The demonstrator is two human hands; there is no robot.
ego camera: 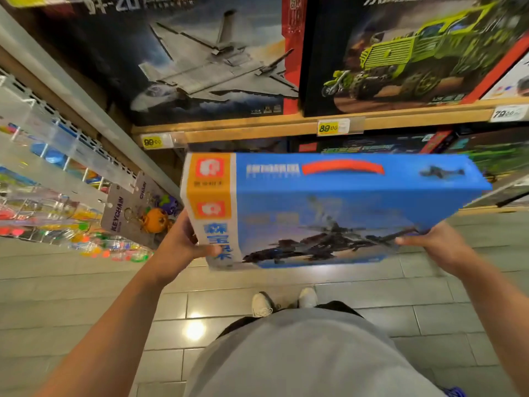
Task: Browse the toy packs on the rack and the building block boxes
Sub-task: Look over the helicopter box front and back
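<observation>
A blue building block box with a helicopter picture and an orange band at its left end is held level in front of me, below the wooden shelf. My left hand grips its lower left corner, thumb on the front face. Holding the lower right edge is my right hand. On the shelf above stand a dark box with a grey jet and a black box with a green truck. To the left hangs a rack of small toy packs, blurred.
The wooden shelf edge carries yellow price tags. More boxes lie on the lower shelf behind the blue box. A keychain card with an orange pumpkin figure hangs at the rack's end. Grey floor tiles and my shoes lie below.
</observation>
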